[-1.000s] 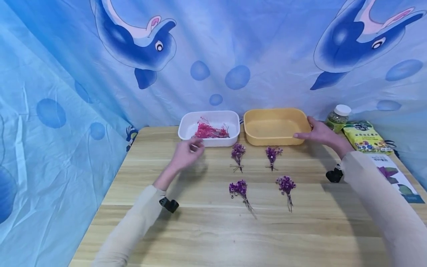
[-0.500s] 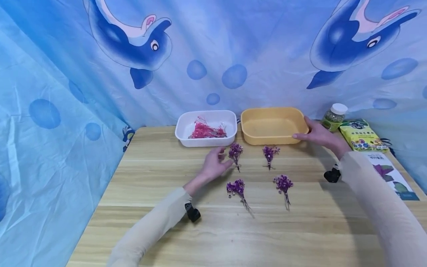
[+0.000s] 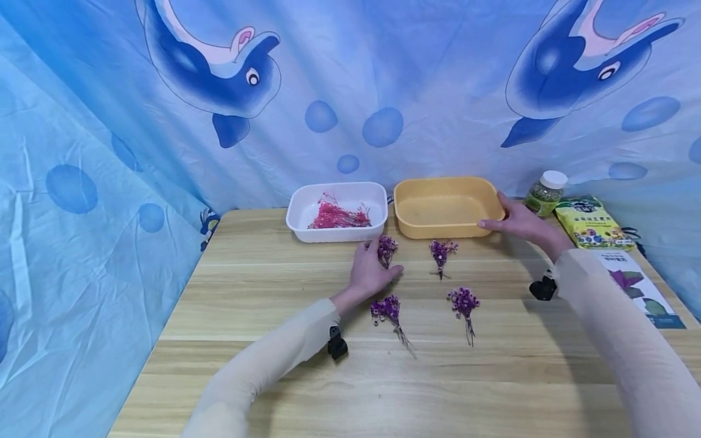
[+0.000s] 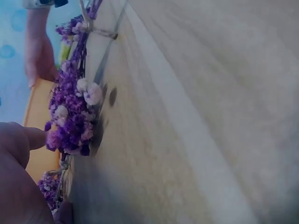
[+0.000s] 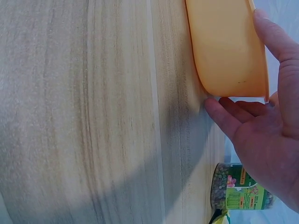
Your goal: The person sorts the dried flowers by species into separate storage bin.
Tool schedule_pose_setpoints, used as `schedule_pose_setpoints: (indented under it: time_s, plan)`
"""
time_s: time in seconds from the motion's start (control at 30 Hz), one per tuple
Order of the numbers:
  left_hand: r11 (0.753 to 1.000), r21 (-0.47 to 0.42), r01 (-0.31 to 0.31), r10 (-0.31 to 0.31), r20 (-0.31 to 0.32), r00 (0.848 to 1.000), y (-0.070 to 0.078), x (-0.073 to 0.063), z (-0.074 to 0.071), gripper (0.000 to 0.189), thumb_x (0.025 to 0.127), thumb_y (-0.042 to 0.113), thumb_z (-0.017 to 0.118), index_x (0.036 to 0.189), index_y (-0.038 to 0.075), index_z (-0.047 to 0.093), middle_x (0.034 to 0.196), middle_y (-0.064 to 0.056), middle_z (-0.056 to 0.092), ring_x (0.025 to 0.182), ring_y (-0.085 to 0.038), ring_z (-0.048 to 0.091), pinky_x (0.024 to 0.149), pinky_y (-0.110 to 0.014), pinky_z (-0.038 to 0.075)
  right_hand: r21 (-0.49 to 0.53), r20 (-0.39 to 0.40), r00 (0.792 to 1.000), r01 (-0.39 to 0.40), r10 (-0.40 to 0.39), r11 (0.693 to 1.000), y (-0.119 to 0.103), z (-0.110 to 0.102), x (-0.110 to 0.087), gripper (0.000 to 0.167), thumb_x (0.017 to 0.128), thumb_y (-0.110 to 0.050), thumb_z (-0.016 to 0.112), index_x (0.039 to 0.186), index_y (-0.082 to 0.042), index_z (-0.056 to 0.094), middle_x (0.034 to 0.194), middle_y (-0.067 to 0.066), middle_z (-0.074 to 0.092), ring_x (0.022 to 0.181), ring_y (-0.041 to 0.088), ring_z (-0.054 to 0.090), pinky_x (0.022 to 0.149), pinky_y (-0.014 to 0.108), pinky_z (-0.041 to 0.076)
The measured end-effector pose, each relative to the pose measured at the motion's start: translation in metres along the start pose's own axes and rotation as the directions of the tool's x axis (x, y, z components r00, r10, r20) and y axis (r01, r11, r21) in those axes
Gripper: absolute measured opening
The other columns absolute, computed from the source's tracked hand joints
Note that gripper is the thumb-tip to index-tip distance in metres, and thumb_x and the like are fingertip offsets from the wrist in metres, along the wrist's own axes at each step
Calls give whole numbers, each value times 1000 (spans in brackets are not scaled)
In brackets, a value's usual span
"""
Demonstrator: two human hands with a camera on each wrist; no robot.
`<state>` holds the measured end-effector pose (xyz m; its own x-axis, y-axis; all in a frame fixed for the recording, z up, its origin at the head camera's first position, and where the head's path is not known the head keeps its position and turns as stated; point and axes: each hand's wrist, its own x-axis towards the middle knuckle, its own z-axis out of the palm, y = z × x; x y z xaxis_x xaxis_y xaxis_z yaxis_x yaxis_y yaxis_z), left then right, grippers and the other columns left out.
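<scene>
My left hand [image 3: 372,267] is spread around a small bunch of purple dried flowers [image 3: 386,248], thumb and fingers on either side of its stems. In the left wrist view, another purple bunch [image 4: 72,112] lies on the wood close by, with the reached-for bunch [image 4: 50,189] lower down, partly covered by the hand. At the right end of a yellow plastic tub [image 3: 449,231], my right hand [image 3: 523,224] holds the corner. Its thumb [image 5: 275,35] lies at the rim while the other fingers touch the end wall.
A white tub [image 3: 336,234] holding pink dried flowers [image 3: 339,214] stands left of the yellow one. More purple bunches [image 3: 463,301] lie on the table [image 3: 416,395]. At right are a white-lidded jar [image 3: 544,193], a yellow bag [image 3: 588,222] and a printed packet [image 3: 641,289].
The left hand has moved right, from beside the white tub to the back-left purple bunch. The right hand has stayed at the yellow tub.
</scene>
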<state>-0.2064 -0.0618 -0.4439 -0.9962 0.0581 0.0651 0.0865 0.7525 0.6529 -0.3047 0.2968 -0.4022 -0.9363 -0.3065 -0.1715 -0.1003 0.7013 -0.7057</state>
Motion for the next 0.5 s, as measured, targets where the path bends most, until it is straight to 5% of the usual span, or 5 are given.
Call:
schedule_pose_setpoints:
  time_s: [0.3, 0.5]
  plan:
    - [989, 144, -27, 26, 9, 1000, 2, 9, 4, 89, 79, 30, 85, 153, 8, 40, 148, -19, 44, 133, -36, 42, 104, -50, 45, -5, -3, 1000, 19, -19, 1000, -1, -2, -2, 113, 94, -47, 68, 155, -1, -14, 154, 41, 15, 138, 54, 27, 113, 63, 24]
    - [990, 134, -54, 51, 30, 998, 1, 14, 1, 74, 81, 13, 80, 147, 4, 48, 148, -23, 44, 134, -40, 43, 111, -50, 38, 6, -9, 1000, 16, -16, 1000, -2, 0, -2, 112, 93, -47, 69, 156, -1, -13, 155, 40, 15, 139, 53, 26, 113, 63, 25]
